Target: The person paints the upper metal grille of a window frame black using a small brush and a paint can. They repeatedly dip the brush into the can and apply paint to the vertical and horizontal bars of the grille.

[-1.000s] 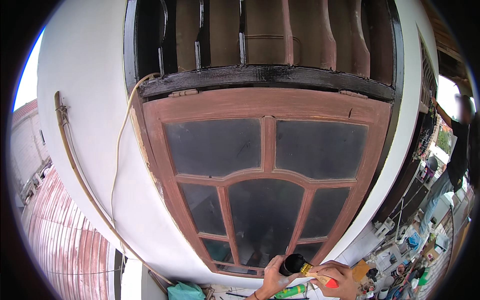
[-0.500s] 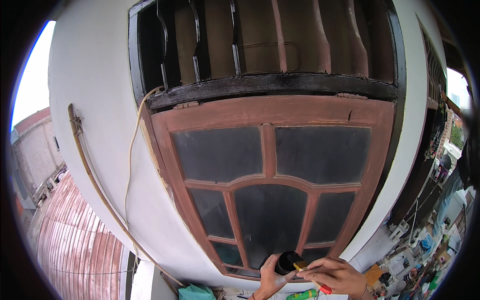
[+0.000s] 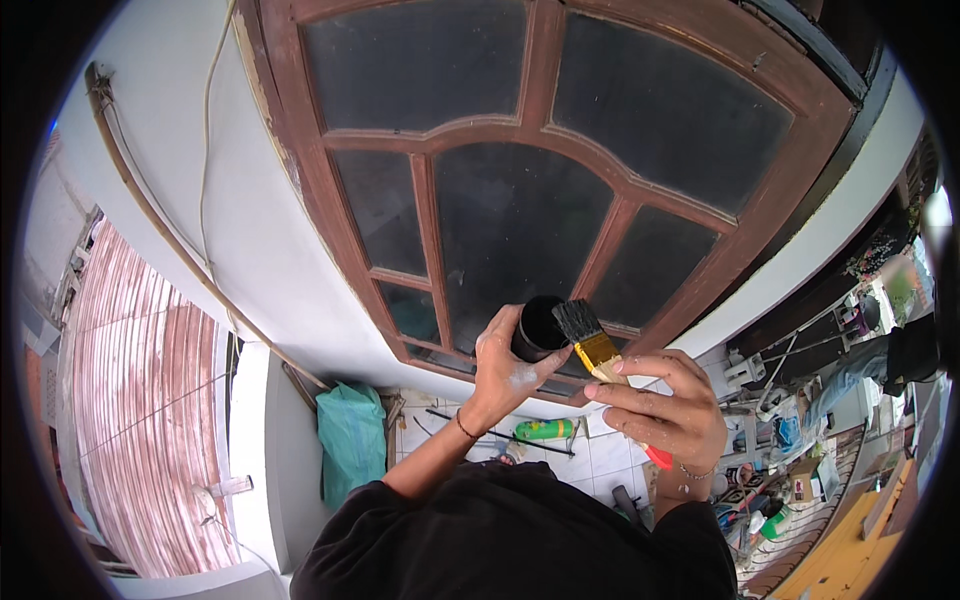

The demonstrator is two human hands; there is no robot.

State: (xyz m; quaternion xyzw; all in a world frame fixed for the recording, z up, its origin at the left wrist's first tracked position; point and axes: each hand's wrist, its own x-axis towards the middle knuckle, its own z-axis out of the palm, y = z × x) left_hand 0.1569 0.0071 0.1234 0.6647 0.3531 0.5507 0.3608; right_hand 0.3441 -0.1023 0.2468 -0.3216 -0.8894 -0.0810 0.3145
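1. Cup [image 3: 538,330], black and round, sits in the left hand [image 3: 508,378], whose fingers wrap its left side while the thumb reaches along the near side toward the brush.
2. Brush [image 3: 597,348] is in the right hand [image 3: 678,405], pinched by its pale handle between thumb and fingers; the handle's end is red.
3. Its dark bristles [image 3: 576,320] point up and left at the cup's right rim; whether they touch it, I cannot tell.
4. White smears mark the left hand near the base of the thumb.
5. Beyond both hands stands a brown wooden frame [image 3: 425,210] with dark panes [image 3: 525,225], set in a white wall [image 3: 265,245].
6. Left of it, a thin cable [image 3: 205,170] and a bent pole [image 3: 150,203] run down the wall.
7. Below, a teal bag [image 3: 350,440] rests near the wall's foot, and a green bottle [image 3: 545,429] lies on white tiles [image 3: 603,456].
8. Far left is a ribbed, reddish roof [image 3: 150,390]; at right, mixed clutter covers the ground.
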